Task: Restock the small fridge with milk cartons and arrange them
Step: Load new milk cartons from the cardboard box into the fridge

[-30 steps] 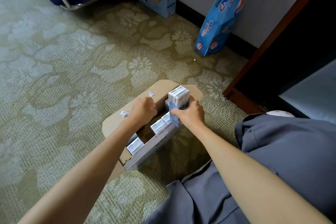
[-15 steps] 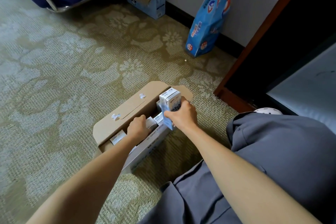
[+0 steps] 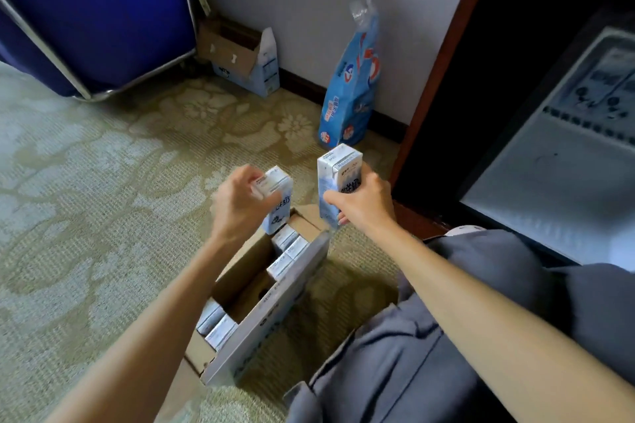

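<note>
Your left hand (image 3: pixel 237 203) now grips a second carton (image 3: pixel 279 194) above the box (image 3: pixel 268 319) while your right hand (image 3: pixel 364 204) still grips the first carton (image 3: pixel 338 178), both ready for the fridge (image 3: pixel 549 165).

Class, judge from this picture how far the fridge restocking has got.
Done: the cardboard box shows an empty middle stretch, so some cartons are out. In hand: the left hand grips one carton, the right hand a second carton, both above the box. Left: both must reach the open fridge; other cartons wait in the box.
</note>
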